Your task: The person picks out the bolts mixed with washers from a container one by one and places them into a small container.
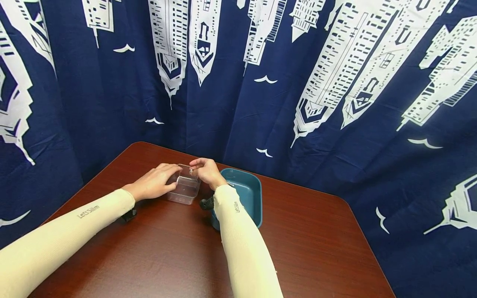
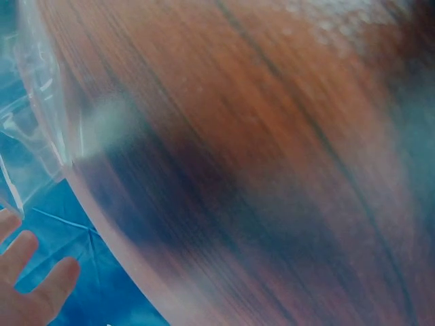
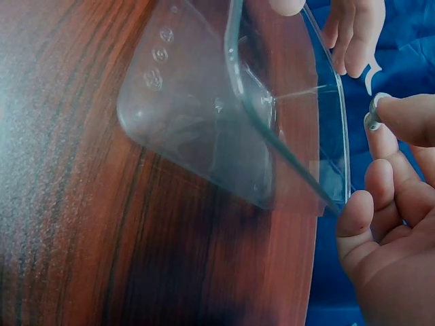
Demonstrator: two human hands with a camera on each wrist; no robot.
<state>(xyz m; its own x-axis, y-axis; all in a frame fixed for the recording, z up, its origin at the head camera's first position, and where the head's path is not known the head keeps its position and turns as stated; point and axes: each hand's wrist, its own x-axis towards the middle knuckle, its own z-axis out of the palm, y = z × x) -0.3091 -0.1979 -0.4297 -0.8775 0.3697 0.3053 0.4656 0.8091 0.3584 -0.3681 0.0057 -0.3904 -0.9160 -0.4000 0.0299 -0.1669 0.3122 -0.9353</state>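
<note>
Flanking clear container (image 1: 184,191): spreading left hand (image 1: 155,182), pinching shiny bit (image 3: 374,113) in right hand (image 1: 209,171). Showing teal tub (image 1: 250,194) in head, not right-wrist, view.

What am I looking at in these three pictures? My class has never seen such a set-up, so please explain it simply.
There is no machine: a person works with two bare hands, wearing pale sleeves. The wide picture comes from a camera on the head, looking forward and down. The other two come from cameras worn on the left and right wrists.

On the brown table sit a clear plastic container and, to its right, a teal bin, partly covered by the right arm. Behind hangs a navy curtain with white buildings.

The left hand is at the container's rim. The right hand pinches a small shiny thing, too unclear to name.
</note>
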